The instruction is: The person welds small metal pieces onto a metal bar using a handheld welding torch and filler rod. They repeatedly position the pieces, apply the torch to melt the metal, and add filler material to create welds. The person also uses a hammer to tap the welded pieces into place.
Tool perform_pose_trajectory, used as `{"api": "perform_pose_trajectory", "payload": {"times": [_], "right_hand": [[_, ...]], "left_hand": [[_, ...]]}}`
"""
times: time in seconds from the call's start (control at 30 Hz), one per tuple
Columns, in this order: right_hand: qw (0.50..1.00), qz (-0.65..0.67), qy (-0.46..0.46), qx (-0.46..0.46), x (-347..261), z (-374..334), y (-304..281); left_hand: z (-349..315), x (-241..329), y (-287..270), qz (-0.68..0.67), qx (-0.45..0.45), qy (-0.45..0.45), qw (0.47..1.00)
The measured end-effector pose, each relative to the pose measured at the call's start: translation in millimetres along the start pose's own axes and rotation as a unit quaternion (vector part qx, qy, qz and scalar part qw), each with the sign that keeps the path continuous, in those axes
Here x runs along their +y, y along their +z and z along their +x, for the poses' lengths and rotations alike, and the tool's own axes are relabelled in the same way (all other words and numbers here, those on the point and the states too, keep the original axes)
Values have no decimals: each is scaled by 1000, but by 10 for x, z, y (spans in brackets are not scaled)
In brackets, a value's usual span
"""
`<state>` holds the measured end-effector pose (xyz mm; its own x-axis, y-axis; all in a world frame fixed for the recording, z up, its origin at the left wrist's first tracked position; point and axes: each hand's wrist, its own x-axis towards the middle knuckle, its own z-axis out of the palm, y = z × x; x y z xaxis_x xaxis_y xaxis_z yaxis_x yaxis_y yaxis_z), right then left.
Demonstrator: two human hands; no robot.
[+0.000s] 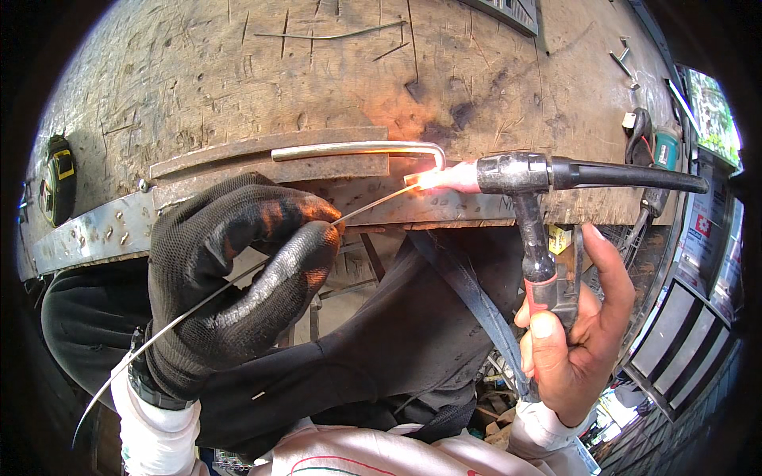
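Note:
My left hand [246, 278], in a black coated glove, pinches a thin filler rod [373, 204]. The rod's tail curves down past my wrist to the lower left, and its tip reaches the bright glow. My bare right hand [575, 333] is wrapped round the handle of a TIG welding torch [514, 174], its nozzle pointing left. An arc glares at the nozzle, by the bent end of a shiny metal rod [357, 148]. That bent rod lies along a rusty angle-iron piece [278, 163] at the bench edge. The glare hides the exact joint.
The scratched wooden bench [198, 87] has a metal strip [95, 234] along its front edge. A tape measure [59, 178] lies at the left. A thin wire [329, 36] rests farther back. A teal-bodied power tool [665, 149] sits at the right edge. My legs are below the bench.

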<state>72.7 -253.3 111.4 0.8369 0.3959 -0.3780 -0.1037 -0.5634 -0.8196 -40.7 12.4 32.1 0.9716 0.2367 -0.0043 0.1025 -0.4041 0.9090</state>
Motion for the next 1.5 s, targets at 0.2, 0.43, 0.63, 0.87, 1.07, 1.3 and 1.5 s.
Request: {"api": "perform_pose_trajectory", "payload": {"times": [0.2, 0.43, 0.63, 0.87, 1.07, 1.3, 1.5], "right_hand": [[997, -62, -54, -4, 40, 34, -21], [999, -17, -20, 23, 24, 27, -60], [999, -19, -34, -2, 84, 58, -78], [995, -64, -80, -11, 115, 120, -106], [999, -2, -27, 36, 63, 70, -68], [999, -4, -36, -18, 55, 26, -47], [997, -22, -67, -14, 88, 84, -25]], "left_hand": [[24, -52, 18, -42, 6, 16, 999], [60, 0, 61, -4, 5, -18, 1000], [71, -10, 83, 7, 6, -10, 1000], [97, -60, 92, -23, 1, 11, 1000], [62, -38, 53, -25, 21, -19, 999], [-3, -51, 22, -29, 33, -33, 998], [-29, -65, 51, -100, 32, -71, 992]]}}
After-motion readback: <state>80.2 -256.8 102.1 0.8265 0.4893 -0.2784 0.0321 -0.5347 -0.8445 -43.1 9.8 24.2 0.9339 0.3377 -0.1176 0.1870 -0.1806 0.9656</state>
